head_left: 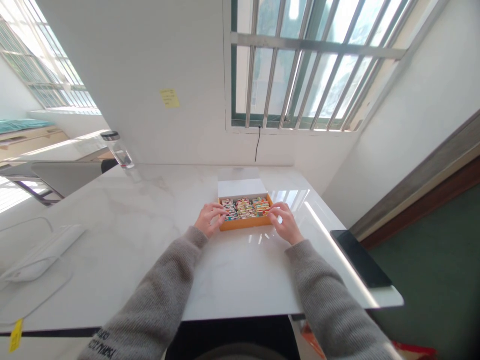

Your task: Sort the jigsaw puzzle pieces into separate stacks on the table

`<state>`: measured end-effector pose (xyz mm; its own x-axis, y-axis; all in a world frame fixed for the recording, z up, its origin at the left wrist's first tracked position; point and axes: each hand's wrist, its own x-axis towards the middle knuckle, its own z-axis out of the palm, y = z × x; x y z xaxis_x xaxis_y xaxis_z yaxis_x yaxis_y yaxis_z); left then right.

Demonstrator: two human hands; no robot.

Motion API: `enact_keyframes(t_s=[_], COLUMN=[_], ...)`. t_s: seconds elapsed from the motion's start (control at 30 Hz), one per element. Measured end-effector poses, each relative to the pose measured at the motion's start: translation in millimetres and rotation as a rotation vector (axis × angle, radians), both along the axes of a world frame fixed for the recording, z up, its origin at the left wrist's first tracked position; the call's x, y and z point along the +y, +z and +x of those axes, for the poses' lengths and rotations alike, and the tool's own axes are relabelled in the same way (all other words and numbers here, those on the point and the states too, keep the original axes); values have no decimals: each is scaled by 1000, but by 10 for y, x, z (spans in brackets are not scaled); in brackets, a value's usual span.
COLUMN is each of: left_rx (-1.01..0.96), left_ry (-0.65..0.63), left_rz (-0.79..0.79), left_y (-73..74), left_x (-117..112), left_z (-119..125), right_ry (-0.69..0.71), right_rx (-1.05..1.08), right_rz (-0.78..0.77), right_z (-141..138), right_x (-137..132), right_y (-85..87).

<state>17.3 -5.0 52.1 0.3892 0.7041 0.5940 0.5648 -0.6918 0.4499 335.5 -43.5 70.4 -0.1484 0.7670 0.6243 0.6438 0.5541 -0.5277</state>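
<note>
An orange box sits on the white marbled table, its white lid folded open toward the wall. Inside it, thin multicoloured pieces stand packed on edge in three rows; their kind is too small to make out. My left hand grips the left side of the box, with fingertips over the rim by the left row. At the opposite side, my right hand has curled fingers and thumb on the right rim. Parts of both fingertips are hard to see against the contents.
A black tablet-like slab lies along the right table edge. At the far left corner stands a clear bottle. A white device with a cable lies on the left. Behind the table are a wall, a barred window and a hanging black cord.
</note>
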Motion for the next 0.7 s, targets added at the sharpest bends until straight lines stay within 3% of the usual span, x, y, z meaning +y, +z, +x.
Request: enact_keyframes(t_s=[0.17,0.33,0.53,0.7], left_rx=[89,58,64,46], left_ry=[-33,-34,-40,-20], left_rz=[-7,-25,-19,-31], left_y=[-36,-45,-34,-6], left_x=[-78,-98,-87,-60], left_z=[82,122,95,-15], right_ry=[1,-1,-24,-35], right_rx=[0,-15,-113,-20], right_rz=[-3,-1,-8,-57], right_z=[-15,27,46,-9], right_x=[5,48,77,86], right_y=[-6,-50,-134,-142])
